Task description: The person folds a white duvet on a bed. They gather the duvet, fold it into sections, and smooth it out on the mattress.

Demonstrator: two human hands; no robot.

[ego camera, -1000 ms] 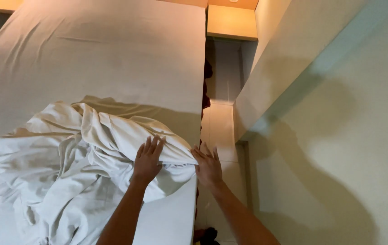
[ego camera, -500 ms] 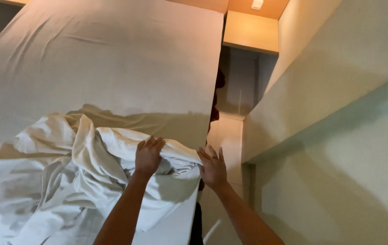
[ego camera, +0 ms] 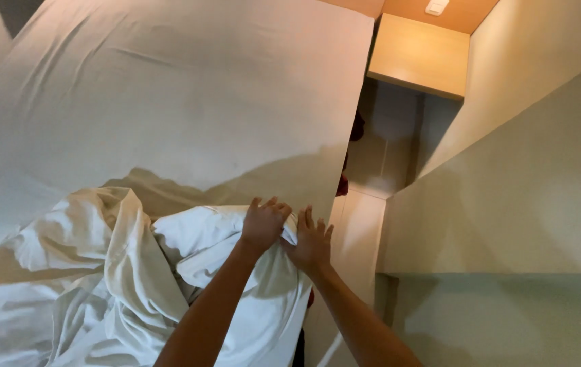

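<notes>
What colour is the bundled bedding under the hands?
White, seen in the head view: bundled bedding.

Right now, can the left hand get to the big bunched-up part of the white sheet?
Probably yes. The left hand already rests on the white sheet, and nothing lies between it and the bunched-up folds beside it.

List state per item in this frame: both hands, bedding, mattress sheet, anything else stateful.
left hand: fingers curled, gripping the white duvet edge
right hand: fingers spread, pressed flat on the duvet at the bed's edge
white duvet: crumpled, bunched in a heap on the bed
fitted sheet: spread flat over the mattress, faint creases
wall shelf: fixed to the wall, top bare
ceiling light: cannot tell if on
</notes>
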